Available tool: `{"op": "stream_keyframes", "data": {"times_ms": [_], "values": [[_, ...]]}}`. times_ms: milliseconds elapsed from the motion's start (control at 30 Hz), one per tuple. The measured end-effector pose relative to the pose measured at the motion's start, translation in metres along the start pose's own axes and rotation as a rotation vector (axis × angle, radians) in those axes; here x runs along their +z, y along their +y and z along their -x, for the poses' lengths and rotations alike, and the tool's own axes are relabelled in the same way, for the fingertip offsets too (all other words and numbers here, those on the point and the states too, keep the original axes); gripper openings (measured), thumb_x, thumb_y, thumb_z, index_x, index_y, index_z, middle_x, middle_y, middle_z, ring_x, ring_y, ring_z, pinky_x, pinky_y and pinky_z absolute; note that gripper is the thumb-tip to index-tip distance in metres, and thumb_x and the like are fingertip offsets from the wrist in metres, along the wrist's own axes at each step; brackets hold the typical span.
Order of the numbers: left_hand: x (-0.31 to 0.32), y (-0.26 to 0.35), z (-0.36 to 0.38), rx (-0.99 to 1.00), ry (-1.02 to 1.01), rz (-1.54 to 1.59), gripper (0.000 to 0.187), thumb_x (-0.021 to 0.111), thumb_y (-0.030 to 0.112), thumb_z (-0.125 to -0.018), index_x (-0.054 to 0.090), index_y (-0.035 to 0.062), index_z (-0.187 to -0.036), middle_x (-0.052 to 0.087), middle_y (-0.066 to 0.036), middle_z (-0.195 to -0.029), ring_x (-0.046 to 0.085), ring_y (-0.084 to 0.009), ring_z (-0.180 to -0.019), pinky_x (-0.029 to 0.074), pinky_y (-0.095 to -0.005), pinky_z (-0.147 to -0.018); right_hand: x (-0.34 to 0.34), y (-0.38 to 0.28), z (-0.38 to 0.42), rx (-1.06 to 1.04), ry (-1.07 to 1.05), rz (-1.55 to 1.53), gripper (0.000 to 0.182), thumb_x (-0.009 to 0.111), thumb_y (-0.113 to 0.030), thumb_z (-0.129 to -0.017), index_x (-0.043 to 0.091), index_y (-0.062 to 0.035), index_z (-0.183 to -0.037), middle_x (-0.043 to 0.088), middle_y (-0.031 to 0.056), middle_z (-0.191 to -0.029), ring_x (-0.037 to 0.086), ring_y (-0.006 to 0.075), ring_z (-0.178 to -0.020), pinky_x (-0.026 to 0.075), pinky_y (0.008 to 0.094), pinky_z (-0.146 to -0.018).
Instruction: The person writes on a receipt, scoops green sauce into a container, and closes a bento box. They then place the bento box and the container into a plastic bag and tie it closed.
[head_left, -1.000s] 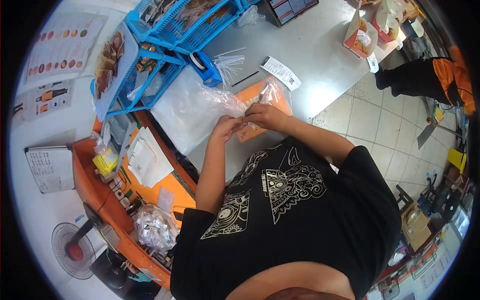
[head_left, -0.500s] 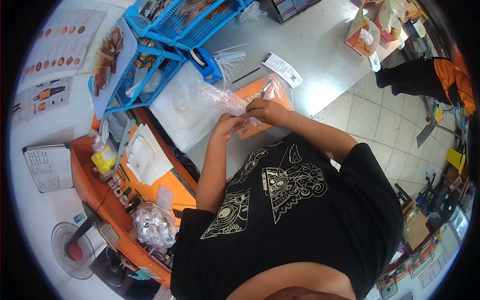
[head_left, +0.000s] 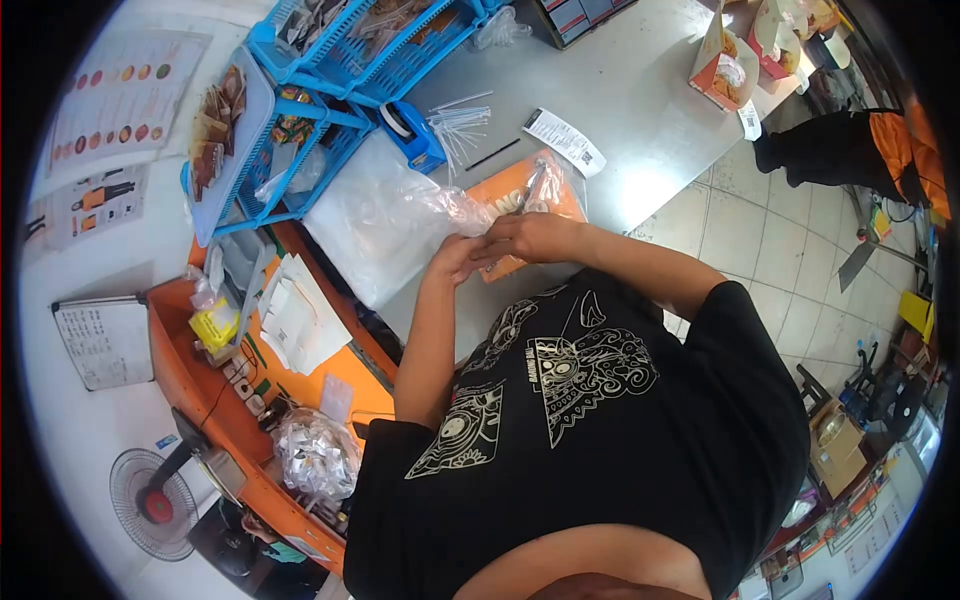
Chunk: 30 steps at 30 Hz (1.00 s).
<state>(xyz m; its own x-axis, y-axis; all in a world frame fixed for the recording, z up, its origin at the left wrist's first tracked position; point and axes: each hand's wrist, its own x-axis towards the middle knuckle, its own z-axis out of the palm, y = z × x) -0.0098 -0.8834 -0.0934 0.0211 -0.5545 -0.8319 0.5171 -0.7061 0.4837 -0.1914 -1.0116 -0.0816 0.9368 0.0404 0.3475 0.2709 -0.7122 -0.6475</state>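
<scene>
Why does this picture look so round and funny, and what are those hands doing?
The camera sits on a person's head and looks down, and its lens bends everything into a circle. You see their black shirt and both arms. The left hand and right hand meet over a grey table, pinching a clear plastic bag that lies over an orange packet. Nearby lie a stack of clear bags, a blue tape dispenser, thin clear sticks, a paper slip and blue baskets.
</scene>
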Motion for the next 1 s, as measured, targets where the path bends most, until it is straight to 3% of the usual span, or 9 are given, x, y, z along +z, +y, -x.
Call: {"op": "stream_keyframes", "data": {"times_ms": [167, 267, 333, 500, 633, 700, 833, 900, 1000], "values": [[-0.014, -0.012, -0.015, -0.007, -0.002, 0.06, 0.037, 0.061, 0.002, -0.085, 0.052, -0.0086, -0.119, 0.061, -0.019, -0.112, 0.066, -0.0317, -0.099, 0.057, -0.0414, -0.085, 0.001, -0.001, -0.005, -0.089, 0.006, 0.068, 0.04, 0.061, 0.001, -0.07, 0.059, -0.0036, -0.109, 0.058, 0.01, -0.116, 0.059, 0.027, -0.101, 0.053, 0.036, -0.083], [0.002, -0.011, 0.0, 0.061, 0.024, 0.101, 0.039, 0.065, 0.005, -0.084, 0.052, -0.0073, -0.119, 0.062, -0.018, -0.112, 0.066, -0.0309, -0.1, 0.056, -0.0402, -0.086, 0.009, -0.002, -0.009, 0.089, 0.182, -0.126, 0.025, 0.06, 0.003, -0.075, 0.057, -0.0029, -0.098, 0.058, 0.0111, -0.104, 0.059, 0.0229, -0.094, 0.051, 0.0331, -0.078], [0.013, -0.013, 0.015, 0.089, 0.045, 0.114, 0.04, 0.067, 0.006, -0.084, 0.053, -0.0065, -0.119, 0.062, -0.016, -0.112, 0.066, -0.0299, -0.098, 0.055, -0.0388, -0.087, 0.016, 0.0, -0.008, 0.615, 0.465, -0.583, 0.013, 0.056, 0.005, -0.083, 0.053, -0.0035, -0.093, 0.058, 0.009, -0.094, 0.057, 0.0167, -0.088, 0.047, 0.0291, -0.074], [0.019, -0.025, 0.026, 0.296, 0.125, -0.127, 0.044, 0.07, 0.013, -0.085, 0.053, -0.0002, -0.123, 0.061, -0.013, -0.118, 0.064, -0.0263, -0.1, 0.053, -0.0361, -0.088, 0.047, 0.018, -0.008, 0.676, 0.724, -0.929, 0.006, 0.052, 0.002, -0.093, 0.053, -0.0038, -0.091, 0.057, 0.0032, -0.092, 0.054, 0.0124, -0.083, 0.046, 0.0277, -0.074], [-0.005, -0.04, 0.042, 0.509, -0.452, 0.459, 0.048, 0.068, 0.018, -0.087, 0.049, 0.007, -0.131, 0.056, -0.011, -0.126, 0.058, -0.0243, -0.11, 0.053, -0.0368, -0.089, -0.032, 0.043, 0.009, 0.699, 0.873, -0.39, 0.017, 0.061, -0.008, -0.091, 0.055, -0.0021, -0.106, 0.058, 0.0101, -0.1, 0.059, 0.021, -0.091, 0.049, 0.0341, -0.08], [-0.06, -0.075, 0.023, 0.613, -0.262, 0.353, 0.063, 0.067, 0.035, -0.088, 0.041, 0.0064, -0.138, 0.048, -0.008, -0.134, 0.052, -0.0236, -0.119, 0.047, -0.0354, -0.1, -0.065, 0.069, 0.026, 0.89, 0.728, 0.42, 0.035, 0.069, -0.016, -0.084, 0.054, -0.0078, -0.114, 0.051, 0.0211, -0.121, 0.055, 0.0355, -0.105, 0.048, 0.047, -0.085], [-0.049, -0.048, 0.01, 0.579, 0.058, -0.001, 0.058, 0.071, 0.028, -0.085, 0.048, 0.0022, -0.132, 0.055, -0.01, -0.127, 0.056, -0.0209, -0.113, 0.048, -0.0346, -0.094, -0.073, 0.103, 0.041, 1.157, 0.273, 0.127, 0.032, 0.07, -0.012, -0.082, 0.054, -0.0115, -0.111, 0.061, 0.0179, -0.107, 0.062, 0.0356, -0.092, 0.051, 0.0437, -0.081], [0.001, 0.007, 0.057, 0.371, 0.27, -0.422, 0.048, 0.071, 0.021, -0.084, 0.054, -0.0021, -0.123, 0.062, -0.01, -0.115, 0.061, -0.0182, -0.101, 0.048, -0.0326, -0.089, -0.076, 0.094, 0.033, 0.89, 0.486, -0.155, 0.021, 0.066, -0.007, -0.086, 0.056, -0.009, -0.104, 0.065, 0.0139, -0.106, 0.066, 0.0281, -0.089, 0.053, 0.0366, -0.079], [-0.007, -0.029, 0.046, 0.58, 0.396, -0.166, 0.03, 0.067, 0.016, -0.086, 0.062, -0.0025, -0.109, 0.066, -0.009, -0.102, 0.062, -0.0156, -0.092, 0.049, -0.0296, -0.081, -0.063, 0.078, 0.003, 0.629, 0.745, -0.898, 0.017, 0.062, -0.003, -0.088, 0.058, -0.0062, -0.105, 0.065, 0.0109, -0.111, 0.065, 0.0193, -0.094, 0.053, 0.0309, -0.079]]}}
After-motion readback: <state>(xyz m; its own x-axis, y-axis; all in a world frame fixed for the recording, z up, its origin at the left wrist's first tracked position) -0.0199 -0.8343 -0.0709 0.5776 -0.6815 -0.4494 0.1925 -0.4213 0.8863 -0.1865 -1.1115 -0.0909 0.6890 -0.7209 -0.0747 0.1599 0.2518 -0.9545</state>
